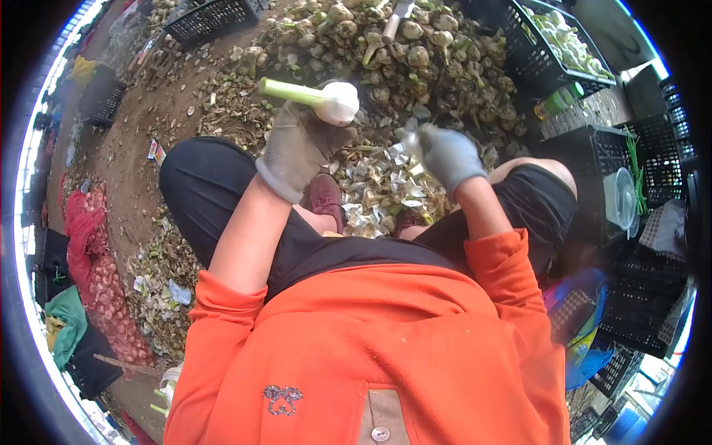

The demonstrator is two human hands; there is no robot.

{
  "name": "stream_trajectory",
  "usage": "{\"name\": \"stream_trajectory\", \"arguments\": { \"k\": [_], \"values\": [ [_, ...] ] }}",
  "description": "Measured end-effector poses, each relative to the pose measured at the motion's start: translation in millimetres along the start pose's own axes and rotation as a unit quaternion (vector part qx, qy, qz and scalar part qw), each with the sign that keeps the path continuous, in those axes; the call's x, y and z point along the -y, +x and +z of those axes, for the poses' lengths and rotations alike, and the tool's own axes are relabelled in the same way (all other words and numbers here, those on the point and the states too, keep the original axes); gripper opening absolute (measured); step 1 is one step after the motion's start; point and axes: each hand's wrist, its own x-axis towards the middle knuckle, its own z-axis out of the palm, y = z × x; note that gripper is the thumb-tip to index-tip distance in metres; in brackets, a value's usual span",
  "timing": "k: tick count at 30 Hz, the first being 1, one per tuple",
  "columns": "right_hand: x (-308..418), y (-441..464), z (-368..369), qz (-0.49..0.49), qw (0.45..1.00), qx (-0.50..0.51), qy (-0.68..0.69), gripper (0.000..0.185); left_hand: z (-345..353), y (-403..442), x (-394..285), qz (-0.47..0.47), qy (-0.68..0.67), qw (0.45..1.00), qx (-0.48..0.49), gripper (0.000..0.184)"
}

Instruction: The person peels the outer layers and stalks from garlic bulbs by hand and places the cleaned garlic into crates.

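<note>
My left hand (297, 148), in a soiled grey glove, holds a peeled white garlic bulb (339, 103) whose thick pale green stem (285, 90) points left. To its right my right hand (449, 154), also gloved, is closed with its fingertips pinched together, blurred by motion; what lies between them is too unclear to name. The two hands are apart. Below and between them, loose white garlic skins (382, 185) cover the ground. Just beyond the hands rises a large heap of unpeeled garlic bulbs (423, 55).
A black crate (545, 70) of peeled garlic stands at upper right, near a green-capped bottle (560, 101). A clear plastic tub (620, 194) sits on crates at right. Red net sacks (111, 297) of garlic lie at left. A wooden-handled tool (393, 26) rests on the heap.
</note>
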Motion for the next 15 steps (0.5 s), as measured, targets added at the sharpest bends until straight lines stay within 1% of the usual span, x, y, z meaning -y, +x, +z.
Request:
{"name": "stream_trajectory", "arguments": {
  "k": [1, 3, 4, 6, 7, 8, 9, 11, 12, 15],
  "values": [
    [18, -9, -10, -0.031, 0.995, 0.097, -0.008, 0.024, -1, 1, -1, 0.001, 0.032, 0.999, -0.006, 0.048],
    [35, -31, -6, -0.086, 0.992, 0.088, 0.006, 0.024, 2, 4, 4, 0.001, 0.096, 0.995, -0.019, 0.047],
    [42, -31, -11, -0.108, 0.993, 0.042, 0.032, 0.024, 4, 1, 7, -0.003, 0.108, 0.993, -0.045, 0.046],
    [56, -36, -27, -0.148, 0.984, -0.049, 0.085, 0.023, 2, 0, 9, -0.033, 0.082, 0.996, -0.018, 0.045],
    [62, -38, -33, -0.184, 0.961, -0.148, 0.144, 0.021, 9, -3, 9, -0.05, 0.068, 0.996, -0.003, 0.044],
    [68, -39, -37, -0.21, 0.938, -0.219, 0.168, 0.023, 20, -5, 14, -0.056, 0.103, 0.992, -0.036, 0.038],
    [74, -39, -40, -0.236, 0.908, -0.289, 0.192, 0.027, 20, -7, 16, -0.059, 0.106, 0.992, -0.029, 0.036],
    [80, -41, -41, -0.236, 0.91, -0.296, 0.17, 0.029, 18, -10, 20, -0.063, 0.109, 0.992, -0.017, 0.032],
    [81, -41, -40, -0.237, 0.911, -0.298, 0.16, 0.031, 26, -13, 20, -0.063, 0.119, 0.99, -0.033, 0.026],
    [76, -35, -33, -0.216, 0.918, -0.299, 0.143, 0.03, 23, -4, 26, -0.021, 0.159, 0.987, -0.017, 0.026]
  ]
}}
